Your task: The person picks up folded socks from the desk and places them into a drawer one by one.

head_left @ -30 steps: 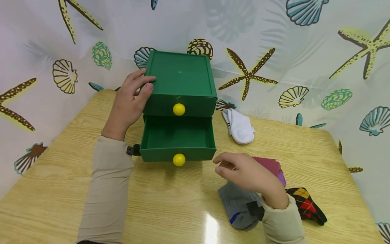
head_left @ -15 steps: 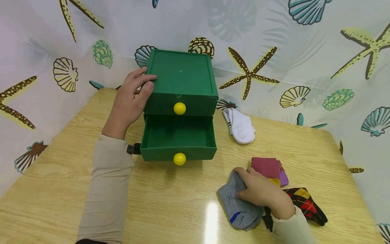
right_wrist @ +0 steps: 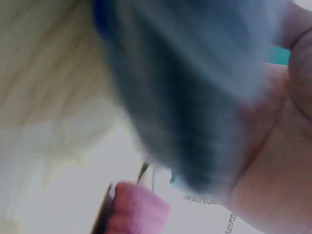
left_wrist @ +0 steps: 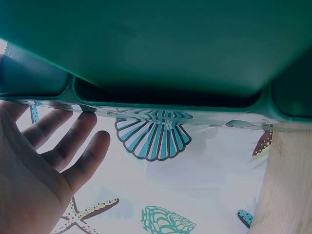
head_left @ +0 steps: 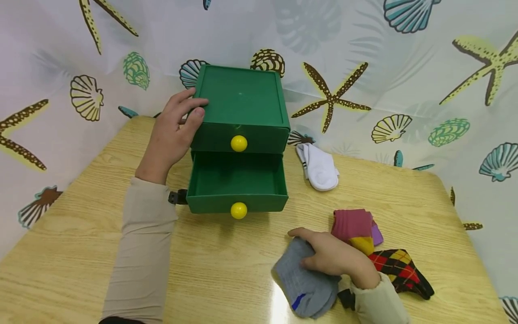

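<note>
- The right hand (head_left: 333,258) rests on a grey sock (head_left: 305,283) at the near right of the wooden surface (head_left: 226,270). Its fingers curl over the far end of the sock and grip it. The thumb points left along the sock's far edge.
- The grey sock lies flat on the surface, with a small blue patch near its near edge. In the right wrist view the sock (right_wrist: 195,97) is a grey blur against the palm.
- The left hand (head_left: 171,135) presses against the left side of a green drawer box (head_left: 240,101). Its fingers are fairly straight, with the fingertips on the box's top left edge. In the left wrist view the fingers (left_wrist: 73,141) are spread and relaxed beside the box's green underside (left_wrist: 161,44), closed round nothing.
- The box has two drawers, each with a yellow knob. The upper drawer (head_left: 243,139) is closed. The lower drawer (head_left: 236,184) is pulled out towards the near side, and its inside is bare green.
- Just right of the right hand lies a folded dark red sock with yellow and purple parts (head_left: 356,227).
- Nearer and further right is a black sock with a red and yellow diamond pattern (head_left: 398,270).
- A white sock (head_left: 319,168) lies further away, to the right of the box.
- A cloth printed with shells and starfish (head_left: 404,90) hangs behind the surface.
</note>
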Available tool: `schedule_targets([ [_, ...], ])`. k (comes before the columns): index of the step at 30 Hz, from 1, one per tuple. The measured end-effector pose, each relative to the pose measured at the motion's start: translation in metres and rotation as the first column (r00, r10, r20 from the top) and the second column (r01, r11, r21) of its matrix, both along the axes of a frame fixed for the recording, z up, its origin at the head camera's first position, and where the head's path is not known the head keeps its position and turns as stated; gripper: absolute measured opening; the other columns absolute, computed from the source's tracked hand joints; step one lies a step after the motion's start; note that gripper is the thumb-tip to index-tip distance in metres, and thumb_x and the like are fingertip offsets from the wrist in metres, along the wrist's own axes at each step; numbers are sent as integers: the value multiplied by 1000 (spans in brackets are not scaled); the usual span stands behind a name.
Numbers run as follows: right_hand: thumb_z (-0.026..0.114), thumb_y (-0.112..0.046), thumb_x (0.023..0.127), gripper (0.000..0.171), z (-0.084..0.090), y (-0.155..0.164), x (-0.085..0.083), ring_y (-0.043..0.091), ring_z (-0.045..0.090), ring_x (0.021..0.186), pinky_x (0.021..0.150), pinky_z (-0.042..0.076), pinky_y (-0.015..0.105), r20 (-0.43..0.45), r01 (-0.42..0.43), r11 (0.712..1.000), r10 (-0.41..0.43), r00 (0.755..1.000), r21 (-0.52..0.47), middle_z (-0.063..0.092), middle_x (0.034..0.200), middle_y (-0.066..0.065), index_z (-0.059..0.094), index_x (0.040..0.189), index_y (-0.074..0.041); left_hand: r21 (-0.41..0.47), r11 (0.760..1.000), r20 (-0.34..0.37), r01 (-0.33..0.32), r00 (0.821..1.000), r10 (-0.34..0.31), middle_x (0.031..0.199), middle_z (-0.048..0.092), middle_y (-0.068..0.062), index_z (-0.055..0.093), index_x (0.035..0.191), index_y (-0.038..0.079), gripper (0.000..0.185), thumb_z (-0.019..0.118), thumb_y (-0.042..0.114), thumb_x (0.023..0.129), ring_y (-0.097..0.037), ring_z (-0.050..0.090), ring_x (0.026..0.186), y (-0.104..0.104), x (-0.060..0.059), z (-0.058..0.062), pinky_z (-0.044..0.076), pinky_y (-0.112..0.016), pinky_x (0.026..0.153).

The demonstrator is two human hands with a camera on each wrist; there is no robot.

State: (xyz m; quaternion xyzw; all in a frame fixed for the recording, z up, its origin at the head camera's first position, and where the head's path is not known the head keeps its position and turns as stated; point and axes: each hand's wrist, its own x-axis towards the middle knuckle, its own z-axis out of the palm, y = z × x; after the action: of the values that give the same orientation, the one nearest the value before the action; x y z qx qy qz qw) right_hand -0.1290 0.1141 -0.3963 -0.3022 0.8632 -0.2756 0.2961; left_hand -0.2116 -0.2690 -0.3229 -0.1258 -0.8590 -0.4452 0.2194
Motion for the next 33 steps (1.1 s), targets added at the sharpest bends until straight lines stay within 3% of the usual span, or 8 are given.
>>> schedule_targets([
  [6, 64, -8, 95, 54, 12, -4, -1, 19, 50, 120, 105, 41, 42, 85, -64, 973, 85, 993, -220, 52, 145, 2, 50, 147, -14, -1, 1000, -2, -2, 1000, 2, 161, 32, -1, 61, 141, 11, 52, 46, 46, 106, -26, 35, 143, 0, -1, 1, 37, -56, 108],
  [10, 62, -9, 98, 48, 23, -9, -2, 21, 51, 118, 104, 41, 39, 87, -62, 928, 101, 991, -366, 55, 142, 3, 54, 145, -13, -5, 1000, 2, -4, 1000, 4, 161, 32, -1, 61, 141, 12, 51, 46, 46, 106, -26, 35, 143, 1, -1, 1, 37, -55, 108],
  [13, 61, -8, 100, 41, 30, -12, -4, 23, 54, 115, 100, 44, 35, 81, -50, 868, 103, 991, -494, 58, 139, 7, 59, 140, -10, -9, 1000, 1, -5, 1000, 5, 161, 32, -1, 60, 142, 13, 50, 46, 45, 106, -26, 35, 143, 2, 0, 1, 37, -55, 108],
  [17, 58, -2, 100, 34, 41, -19, -7, 24, 57, 111, 92, 49, 32, 120, -4, 740, 114, 986, -672, 61, 133, 12, 66, 133, -7, -3, 1000, -1, -8, 1000, 8, 161, 32, -1, 60, 142, 13, 49, 46, 44, 106, -26, 35, 143, 2, 0, 0, 37, -55, 108],
  [20, 56, -1, 101, 35, 52, -28, -11, 22, 58, 107, 84, 52, 30, 166, 62, 667, 93, 982, -743, 63, 130, 10, 74, 126, -19, 1, 1000, -1, -12, 1000, 12, 161, 32, 0, 60, 141, 13, 49, 46, 43, 106, -26, 35, 143, 1, 0, 1, 37, -56, 108],
  [25, 54, 2, 98, 45, 69, -51, -22, 23, 58, 107, 80, 51, 29, 215, 155, 589, 32, 976, -793, 67, 125, 8, 79, 113, -33, 3, 1000, -6, -15, 1000, 15, 161, 32, -1, 61, 141, 12, 48, 47, 42, 107, -26, 35, 143, 1, -1, 1, 36, -58, 107],
  [30, 54, 6, 97, 37, 74, -80, -38, 20, 59, 111, 85, 51, 27, 347, 340, 497, -82, 934, -798, 65, 130, 13, 76, 120, -13, 6, 1000, -16, -21, 1000, 21, 161, 33, -1, 61, 140, 12, 48, 47, 42, 106, -27, 35, 143, 0, -2, -2, 36, -59, 106],
  [33, 53, 7, 97, 33, 74, -95, -46, 19, 57, 121, 97, 48, 29, 370, 423, 482, -207, 906, -767, 61, 135, 16, 67, 127, 5, 8, 1000, -28, -17, 999, 17, 160, 34, -2, 61, 140, 11, 49, 47, 43, 106, -27, 37, 142, 0, -3, -3, 37, -60, 105],
])
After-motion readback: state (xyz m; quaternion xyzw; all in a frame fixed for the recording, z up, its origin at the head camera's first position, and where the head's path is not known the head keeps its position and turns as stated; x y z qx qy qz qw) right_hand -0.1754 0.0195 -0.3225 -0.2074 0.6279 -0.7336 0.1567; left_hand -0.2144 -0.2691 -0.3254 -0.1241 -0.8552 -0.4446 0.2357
